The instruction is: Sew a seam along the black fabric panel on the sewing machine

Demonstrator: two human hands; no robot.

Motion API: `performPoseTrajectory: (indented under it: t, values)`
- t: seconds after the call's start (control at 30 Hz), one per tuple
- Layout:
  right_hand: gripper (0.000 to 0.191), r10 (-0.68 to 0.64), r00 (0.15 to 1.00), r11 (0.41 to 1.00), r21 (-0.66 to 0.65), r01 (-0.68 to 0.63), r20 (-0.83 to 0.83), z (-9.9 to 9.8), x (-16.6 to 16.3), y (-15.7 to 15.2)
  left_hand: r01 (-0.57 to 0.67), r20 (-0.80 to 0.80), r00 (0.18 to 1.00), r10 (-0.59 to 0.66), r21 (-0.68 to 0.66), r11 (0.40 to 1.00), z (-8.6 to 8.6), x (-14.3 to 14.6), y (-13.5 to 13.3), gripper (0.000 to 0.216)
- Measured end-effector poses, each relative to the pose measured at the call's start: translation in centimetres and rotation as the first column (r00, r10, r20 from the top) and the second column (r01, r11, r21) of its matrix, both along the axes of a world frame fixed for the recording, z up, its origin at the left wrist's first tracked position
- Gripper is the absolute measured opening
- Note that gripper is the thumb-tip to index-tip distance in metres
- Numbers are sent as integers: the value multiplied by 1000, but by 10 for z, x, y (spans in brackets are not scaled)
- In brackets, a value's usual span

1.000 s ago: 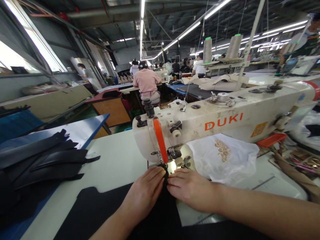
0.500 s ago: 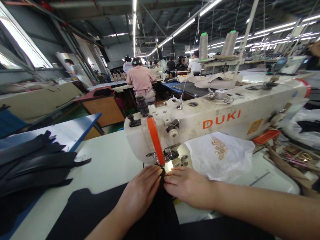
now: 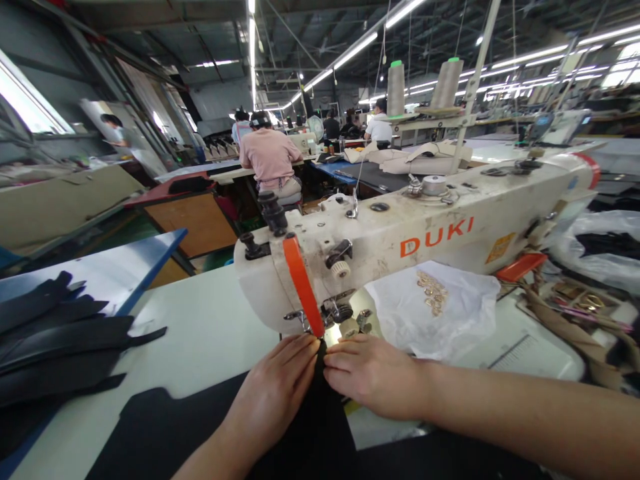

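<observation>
Both of my hands are at the needle end of a white sewing machine (image 3: 370,233) marked DUKI, just below its orange guard (image 3: 303,283). My left hand (image 3: 283,380) is closed on the left side of a black fabric piece (image 3: 320,427), its fingertips beside the presser foot. Facing it, my right hand (image 3: 375,377) pinches the same fabric from the right. A narrow raised strip of the black material shows between the fingertips. The fabric spreads over the table edge toward me. My fingers hide the needle and the stitching spot.
A white cloth (image 3: 395,313) with several gold metal rings (image 3: 433,293) lies right of the needle. Black cut pieces (image 3: 65,340) are stacked at the left. Thread cones (image 3: 396,90) stand behind the machine. Farther back, a person in a pink top (image 3: 270,157) sits.
The view has shifted slightly, so the scene sits a little farther left. Both hands keep their grip on the black fabric at the presser foot, with little visible movement.
</observation>
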State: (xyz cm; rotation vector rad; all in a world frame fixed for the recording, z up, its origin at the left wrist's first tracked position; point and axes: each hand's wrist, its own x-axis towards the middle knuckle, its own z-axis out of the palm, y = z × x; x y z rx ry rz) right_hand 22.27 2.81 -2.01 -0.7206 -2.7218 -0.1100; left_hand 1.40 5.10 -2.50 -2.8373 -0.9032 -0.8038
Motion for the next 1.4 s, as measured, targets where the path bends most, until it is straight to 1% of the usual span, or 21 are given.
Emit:
performPoseTrajectory:
  t: [0.27, 0.43, 0.63, 0.77, 0.87, 1.03, 1.13, 1.4]
  values:
    - [20, -15, 1000, 1000, 28, 15, -24, -5, -2, 0, 13, 17, 1000, -14, 37, 999, 2, 1, 1, 23]
    - [20, -18, 1000, 999, 33, 19, -20, -6, -4, 0, 26, -4, 1000, -26, 50, 998, 1, 1, 2, 22]
    - [18, -24, 1000, 999, 23, 24, -16, -6, -3, 0, -1, -5, 1000, 1, 45, 999, -2, -1, 3, 24]
    - [16, -4, 1000, 999, 36, 5, -11, -7, -1, 1, -35, 21, 999, 35, 34, 999, -1, 0, 1, 23]
    - [17, 9, 1000, 999, 48, -9, -6, -8, -1, 1, -33, 15, 999, 33, 37, 999, 1, 0, -1, 23]
    - [16, 15, 999, 999, 39, -17, 46, -4, -1, 2, -1, -39, 999, 3, 50, 999, 3, 0, -3, 25]
    - [18, 26, 998, 999, 20, -27, 61, -1, -1, 2, 9, -44, 999, -6, 54, 999, 3, 0, -3, 26]
    - [15, 28, 998, 1000, -10, -28, 47, -2, -1, 2, -13, -29, 999, 14, 42, 999, 2, 0, -3, 25]
